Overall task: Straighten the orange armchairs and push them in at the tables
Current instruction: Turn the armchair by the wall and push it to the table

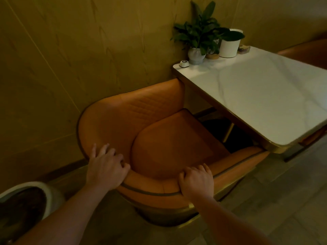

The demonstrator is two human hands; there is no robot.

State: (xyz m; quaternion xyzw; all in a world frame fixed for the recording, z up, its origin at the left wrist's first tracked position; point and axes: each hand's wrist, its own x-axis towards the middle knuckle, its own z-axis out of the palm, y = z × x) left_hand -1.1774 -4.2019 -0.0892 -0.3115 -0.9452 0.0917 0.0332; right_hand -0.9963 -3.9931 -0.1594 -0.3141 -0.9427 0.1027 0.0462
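Orange armchair [159, 138] sits directly under both hands, seat facing the table, far arm end at the table's near corner. L hand [108, 167] is curled over the back rim. R hand [196, 181] grips the same rim, fingers hooked inside. White-top table [256, 103] is ahead-right of R hand. Potted plant [198, 36], white pot [229, 46] and call button [184, 64] are at its far end. Big planter [44, 190] is just beside L forearm.

Against wall [62, 68]: armchair [159, 138], arm tips at edge of table [256, 103] on right
On chair back rim: left hand [106, 167] wall side, right hand [196, 181] table side
On table by wall: call button [184, 64], potted plant [196, 55], second pot [229, 47]
On floor, near left: large planter [47, 193]
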